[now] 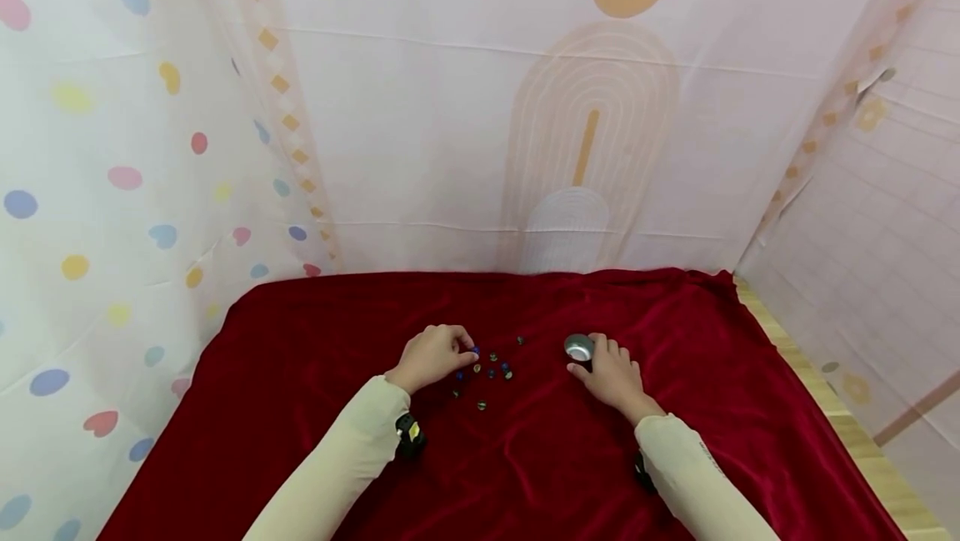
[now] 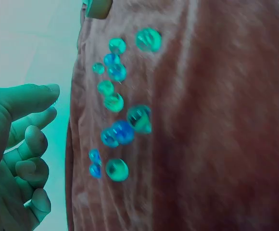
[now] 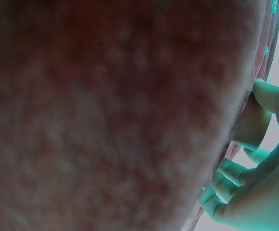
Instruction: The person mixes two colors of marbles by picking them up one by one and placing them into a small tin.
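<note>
Several glass marbles (image 1: 482, 405), some blue and some clear with green or yellow swirls, lie loosely spread on the dark red cloth. My left hand (image 1: 435, 353) hovers at their left side, its thumb and forefinger tips near a blue marble (image 1: 476, 350). In the left wrist view the left hand (image 2: 19, 144) has loosely bent fingers with nothing between them, beside the marbles (image 2: 114, 102). To the right, my right hand (image 1: 615, 370) holds a small round metal cup (image 1: 578, 348), its shiny inside facing up. Thumb and fingers span the cup (image 3: 252, 122) in the right wrist view.
The red cloth (image 1: 570, 458) covers the table, with a strip of pale wood (image 1: 832, 416) along the right edge. Patterned curtains (image 1: 420, 149) hang close behind the table and on both sides. Black wrist cameras (image 1: 409, 434) sit under the sleeves.
</note>
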`<state>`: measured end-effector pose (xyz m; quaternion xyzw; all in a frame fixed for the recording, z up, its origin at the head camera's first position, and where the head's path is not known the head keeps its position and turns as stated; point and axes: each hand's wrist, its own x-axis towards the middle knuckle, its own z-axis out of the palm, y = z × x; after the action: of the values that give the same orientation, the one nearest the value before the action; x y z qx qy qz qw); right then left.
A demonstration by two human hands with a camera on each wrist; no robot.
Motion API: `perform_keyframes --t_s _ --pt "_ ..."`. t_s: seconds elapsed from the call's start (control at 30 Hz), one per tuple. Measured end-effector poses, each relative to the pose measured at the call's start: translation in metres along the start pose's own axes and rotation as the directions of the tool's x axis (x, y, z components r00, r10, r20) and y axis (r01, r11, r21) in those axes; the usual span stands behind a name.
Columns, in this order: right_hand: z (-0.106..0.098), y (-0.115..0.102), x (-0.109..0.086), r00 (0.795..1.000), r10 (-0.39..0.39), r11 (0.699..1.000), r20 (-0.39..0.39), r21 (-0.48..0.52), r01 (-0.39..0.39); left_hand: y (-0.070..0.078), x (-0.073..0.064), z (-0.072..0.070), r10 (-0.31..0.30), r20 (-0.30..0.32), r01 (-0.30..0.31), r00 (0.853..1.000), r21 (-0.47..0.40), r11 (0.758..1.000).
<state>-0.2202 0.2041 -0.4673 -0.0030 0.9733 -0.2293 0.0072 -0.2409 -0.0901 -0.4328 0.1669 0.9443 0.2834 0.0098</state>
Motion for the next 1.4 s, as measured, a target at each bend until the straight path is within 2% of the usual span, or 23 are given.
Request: perform_keyframes --t_s 0.13,0.33,0.63,0.93,1.1,1.27,1.4 --pt "0.0 0.001 0.002 1.0 -0.004 1.0 -0.004 -0.003 0.004 0.01 0.009 0.002 0.009 0.0 -0.009 1.0 -0.012 1.0" --pt "-0.002 0.001 0.007 1.0 -0.005 1.0 -0.009 -0.009 0.005 0.026 0.023 0.011 -0.001 0.044 0.003 0.999 -0.052 0.999" --pt "0.0 0.001 0.009 1.0 0.011 1.0 -0.002 0.008 -0.011 0.052 0.042 0.033 0.058 0.048 -0.055 0.997 -0.065 0.996" --pt "0.005 0.002 0.004 1.0 0.017 1.0 0.009 0.001 -0.017 0.073 0.052 0.057 0.088 0.063 -0.082 0.994 -0.091 0.992" --pt "0.001 0.003 0.004 1.0 0.014 1.0 -0.005 0.0 -0.014 0.083 0.059 0.067 0.089 0.05 -0.084 0.995 -0.099 0.992" --pt "-0.002 0.002 0.006 1.0 0.016 1.0 -0.012 -0.01 -0.016 0.09 0.064 0.074 0.087 0.058 -0.08 0.995 -0.112 0.99" --pt "0.002 0.002 0.005 1.0 0.015 1.0 -0.01 -0.013 -0.015 0.091 0.065 0.079 0.086 0.068 -0.08 0.994 -0.091 0.993"
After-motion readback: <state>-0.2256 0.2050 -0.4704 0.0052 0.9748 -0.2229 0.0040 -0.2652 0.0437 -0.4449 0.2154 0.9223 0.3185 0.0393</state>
